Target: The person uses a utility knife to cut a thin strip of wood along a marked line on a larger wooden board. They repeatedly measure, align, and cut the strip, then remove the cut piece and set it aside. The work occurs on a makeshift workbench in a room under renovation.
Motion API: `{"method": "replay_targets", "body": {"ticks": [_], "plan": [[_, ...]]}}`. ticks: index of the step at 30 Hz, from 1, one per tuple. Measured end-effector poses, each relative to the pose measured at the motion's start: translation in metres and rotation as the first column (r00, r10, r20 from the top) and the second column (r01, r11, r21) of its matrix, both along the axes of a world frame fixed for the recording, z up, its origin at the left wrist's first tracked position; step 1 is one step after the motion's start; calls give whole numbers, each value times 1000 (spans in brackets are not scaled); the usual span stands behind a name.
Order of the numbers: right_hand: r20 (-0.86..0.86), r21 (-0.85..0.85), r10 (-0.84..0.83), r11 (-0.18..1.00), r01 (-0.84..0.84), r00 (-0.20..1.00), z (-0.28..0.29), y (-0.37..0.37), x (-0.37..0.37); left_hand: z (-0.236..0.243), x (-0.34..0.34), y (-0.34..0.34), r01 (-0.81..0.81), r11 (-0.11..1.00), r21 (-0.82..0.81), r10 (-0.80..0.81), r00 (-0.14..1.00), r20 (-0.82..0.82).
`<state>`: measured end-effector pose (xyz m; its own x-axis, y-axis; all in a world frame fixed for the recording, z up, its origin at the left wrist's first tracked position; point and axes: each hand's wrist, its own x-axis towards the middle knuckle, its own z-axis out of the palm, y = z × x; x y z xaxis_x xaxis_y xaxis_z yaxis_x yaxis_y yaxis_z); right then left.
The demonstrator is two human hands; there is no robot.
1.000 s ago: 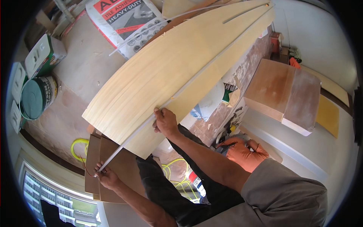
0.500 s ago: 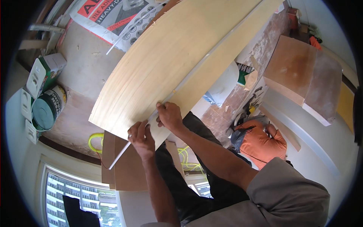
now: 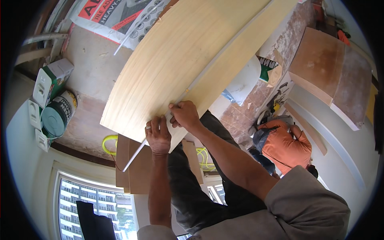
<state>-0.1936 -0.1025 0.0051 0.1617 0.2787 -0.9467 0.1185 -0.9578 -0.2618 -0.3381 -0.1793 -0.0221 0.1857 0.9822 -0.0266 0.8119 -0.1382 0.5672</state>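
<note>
A long pale plywood board point(image 3: 160, 72) with a curved outer edge slants from the lower middle of the view to the top. Along its length lies a thin white strip point(image 3: 214, 64), whose near end juts past the board's lower edge. My left hand point(image 3: 157, 137), a ring on one finger, is closed at the strip near that edge, fingertips on the wood. Just farther up, my right hand point(image 3: 186, 116) pinches the same strip, knuckles bent over it. The strip is partly hidden beneath both hands.
A green-lidded bucket point(image 3: 55, 120) and a box point(image 3: 54, 80) stand left. Brown panels point(image 3: 134, 176) lean below the board. A yellow cord point(image 3: 110, 145) lies near them. At right a person in orange point(image 3: 282, 146) bends near a brown cabinet point(image 3: 320, 64). A printed sack point(image 3: 116, 18) lies far left.
The whole scene has shifted slightly right and up. Both hands have moved a little up along the strip. My left fingers are now straighter on the board. The person in orange has shifted posture.
</note>
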Motion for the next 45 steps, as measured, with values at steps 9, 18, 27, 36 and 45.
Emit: {"method": "replay_targets", "body": {"ticks": [9, 18, 27, 36, 45], "plan": [[-83, 69, -85, 993, 91, 993, 20, -21, 15, 50, 2, 11, 149, 989, -25, -148, 988, 46], [-380, -26, -462, 871, 490, 801, 56, -37, 35, 114, 32, -6, -98, 949, -301, 143, 981, 131], [-424, -72, -495, 853, 516, 758, 52, -43, 52, 127, 43, 14, -235, 485, -842, 651, 740, 169], [-467, -13, -416, 886, 464, 781, 38, -48, 59, 114, 58, 14, -130, 207, -970, 798, 596, 91], [-382, 111, -264, 938, 328, 886, 39, -45, 55, 111, 65, 10, -297, 422, -857, 618, 785, 32]]}}
